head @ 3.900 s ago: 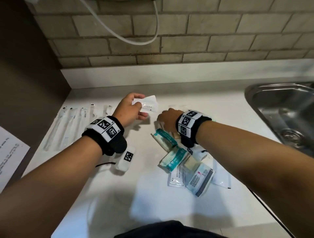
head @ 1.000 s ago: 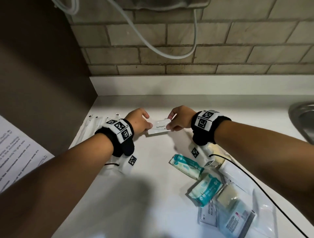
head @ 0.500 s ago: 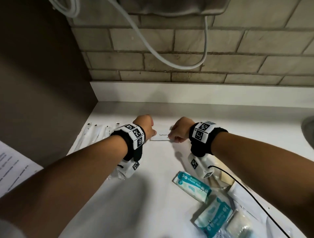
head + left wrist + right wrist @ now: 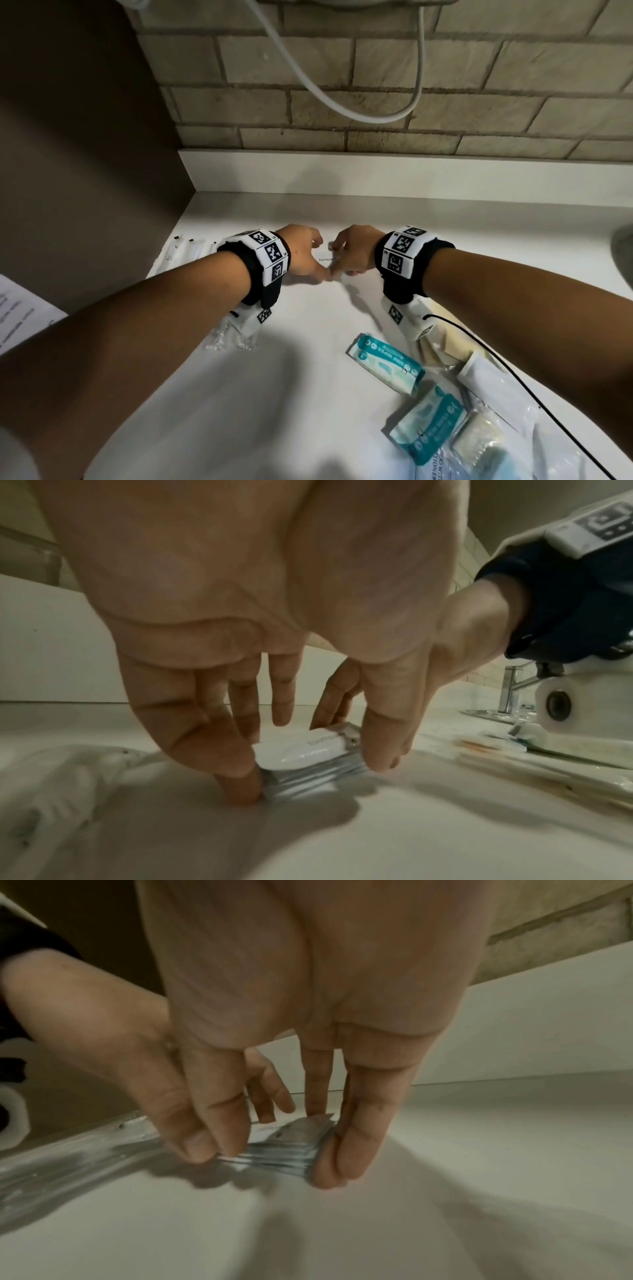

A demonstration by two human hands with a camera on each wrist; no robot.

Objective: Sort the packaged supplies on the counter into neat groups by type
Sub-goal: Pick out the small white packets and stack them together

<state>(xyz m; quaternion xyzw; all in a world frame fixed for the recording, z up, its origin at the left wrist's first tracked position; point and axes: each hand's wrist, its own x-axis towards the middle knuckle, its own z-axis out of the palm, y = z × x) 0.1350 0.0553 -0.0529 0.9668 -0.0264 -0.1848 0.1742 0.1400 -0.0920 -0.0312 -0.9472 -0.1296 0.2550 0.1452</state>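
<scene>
The left hand [image 4: 303,251] and the right hand [image 4: 352,251] are being brought together over the far middle of the counter [image 4: 308,394], and a small stack of toothpaste sachets [image 4: 308,756] is being squared up between them. The stack is being flanked on one short end by the left hand's fingers [image 4: 236,775], and the opposite end is being pressed by the right hand's fingers [image 4: 346,1153]; both sets of digits are being kept nearly straight and pointed down at the surface (nothing is being curled around or lifted). The sachets are lying flat directly beneath the fingertips, with the long axis running left to right, from one hand to the other, so neither hand is nearer. The unsorted remainder is lying nearer the body and to the right: teal wipe packs [image 4: 387,366] and clear pouches [image 4: 479,445]. By that layout, the right hand is being judged the closer one for the next pick. Long clear sleeves [image 4: 185,251] are already lying grouped to the left.
</scene>
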